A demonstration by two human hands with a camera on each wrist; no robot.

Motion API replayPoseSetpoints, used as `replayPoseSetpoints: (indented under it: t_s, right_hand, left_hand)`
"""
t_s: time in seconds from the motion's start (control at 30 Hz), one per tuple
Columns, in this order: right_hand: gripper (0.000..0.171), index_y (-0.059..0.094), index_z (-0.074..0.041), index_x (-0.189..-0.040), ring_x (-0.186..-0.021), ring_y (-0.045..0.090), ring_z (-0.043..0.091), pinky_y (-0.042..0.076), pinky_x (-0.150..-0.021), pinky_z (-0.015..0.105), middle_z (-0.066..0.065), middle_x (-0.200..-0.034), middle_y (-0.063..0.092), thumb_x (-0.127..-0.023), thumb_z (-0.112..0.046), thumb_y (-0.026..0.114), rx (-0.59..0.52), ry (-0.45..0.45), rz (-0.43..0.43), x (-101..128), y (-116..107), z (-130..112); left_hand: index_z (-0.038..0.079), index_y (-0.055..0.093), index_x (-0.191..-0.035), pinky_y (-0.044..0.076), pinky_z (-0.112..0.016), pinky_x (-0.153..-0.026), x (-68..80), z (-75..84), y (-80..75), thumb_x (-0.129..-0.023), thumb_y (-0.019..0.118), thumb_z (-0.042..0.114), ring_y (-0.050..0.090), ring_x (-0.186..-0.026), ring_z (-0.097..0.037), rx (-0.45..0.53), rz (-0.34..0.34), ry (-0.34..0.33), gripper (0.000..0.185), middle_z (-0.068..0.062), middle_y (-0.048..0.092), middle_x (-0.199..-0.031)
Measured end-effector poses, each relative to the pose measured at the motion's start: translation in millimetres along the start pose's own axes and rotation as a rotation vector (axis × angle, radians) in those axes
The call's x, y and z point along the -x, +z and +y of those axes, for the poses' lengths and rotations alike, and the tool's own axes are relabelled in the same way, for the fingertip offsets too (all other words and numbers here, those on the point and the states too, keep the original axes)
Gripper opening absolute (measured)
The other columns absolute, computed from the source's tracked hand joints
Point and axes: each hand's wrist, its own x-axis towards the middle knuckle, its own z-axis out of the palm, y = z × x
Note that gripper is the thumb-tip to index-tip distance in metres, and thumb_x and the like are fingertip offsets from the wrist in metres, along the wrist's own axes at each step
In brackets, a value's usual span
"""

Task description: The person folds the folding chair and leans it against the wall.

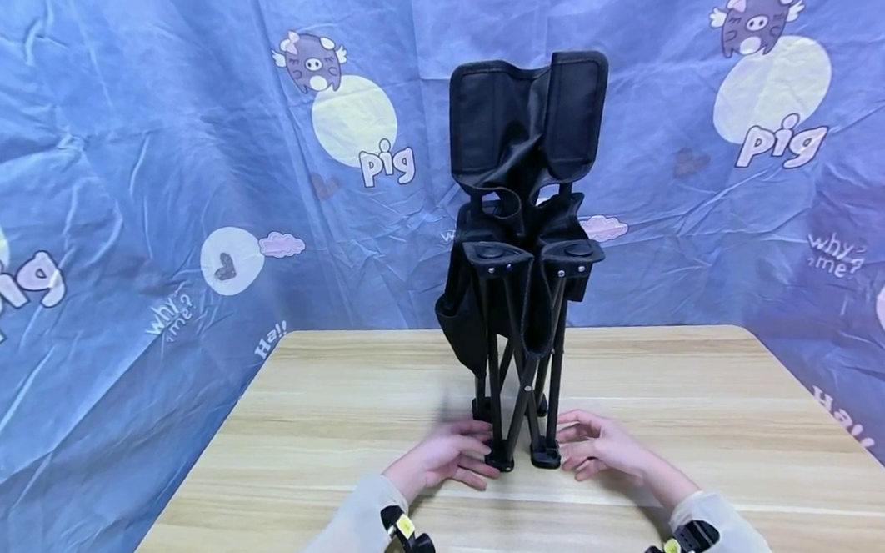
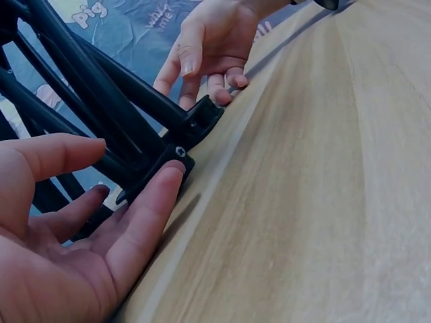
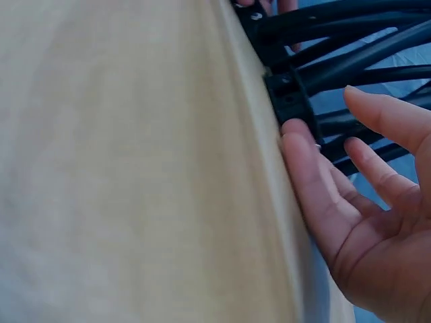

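A folded black camping chair (image 1: pixel 520 264) stands upright on the table, its fabric bunched above crossed metal legs. My left hand (image 1: pixel 455 455) is at the foot of the front left leg, with its fingers loosely spread. In the left wrist view, a fingertip of that hand lies against the black plastic foot (image 2: pixel 161 168). On the other side, my right hand (image 1: pixel 602 448) has its fingers extended toward the front right foot (image 1: pixel 545 456). In the right wrist view, fingertips of the right hand (image 3: pixel 363 208) meet a plastic foot (image 3: pixel 291 101), thumb apart from it.
The wooden table (image 1: pixel 307 417) extends around the chair on both sides. Behind it hangs a blue cloth (image 1: pixel 181 156) with cartoon pig prints. Each wrist wears a strapped camera, such as the left wrist camera (image 1: pixel 409 537).
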Motion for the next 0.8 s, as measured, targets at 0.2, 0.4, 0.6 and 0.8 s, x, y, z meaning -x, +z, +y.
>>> replayPoseSetpoints:
  t_s: [0.2,0.4,0.6,0.8]
  right_hand:
    - [0.066,0.029,0.015,-0.138,-0.087,0.070,0.031,0.062,-0.072,0.043,0.019,-0.128,0.056,-0.086,0.000,0.068,-0.054,0.015,0.009,-2,9,4]
    - [0.063,0.030,0.016,-0.136,-0.084,0.070,0.024,0.062,-0.068,0.035,0.008,-0.120,0.059,-0.086,0.004,0.066,-0.093,0.011,0.012,-3,12,7]
    - [0.061,0.031,0.017,-0.133,-0.084,0.070,0.023,0.062,-0.070,0.035,0.007,-0.116,0.058,-0.085,0.005,0.066,-0.089,0.008,0.030,-3,13,10]
    - [0.057,0.034,0.017,-0.131,-0.084,0.070,0.023,0.062,-0.069,0.035,0.008,-0.114,0.059,-0.085,0.006,0.065,-0.081,0.013,0.047,-2,16,8]
  left_hand:
    - [-0.012,0.036,-0.143,0.060,-0.049,-0.076,-0.7,-2.9,1.7,-0.084,0.055,-0.019,0.066,-0.099,-0.050,0.019,0.004,0.016,0.062,-0.032,0.039,-0.145]
    - [-0.014,0.037,-0.140,0.060,-0.048,-0.076,-1.6,-4.6,3.9,-0.085,0.055,-0.023,0.066,-0.096,-0.051,-0.001,-0.005,0.050,0.058,-0.028,0.044,-0.139]
    - [-0.014,0.044,-0.134,0.061,-0.043,-0.072,-1.3,-5.8,5.7,-0.082,0.055,-0.025,0.068,-0.092,-0.049,-0.011,0.012,0.071,0.053,-0.022,0.051,-0.128]
    - [-0.012,0.047,-0.131,0.061,-0.042,-0.073,-1.3,-7.4,5.7,-0.082,0.056,-0.024,0.069,-0.089,-0.047,-0.027,0.018,0.082,0.052,-0.021,0.054,-0.124]
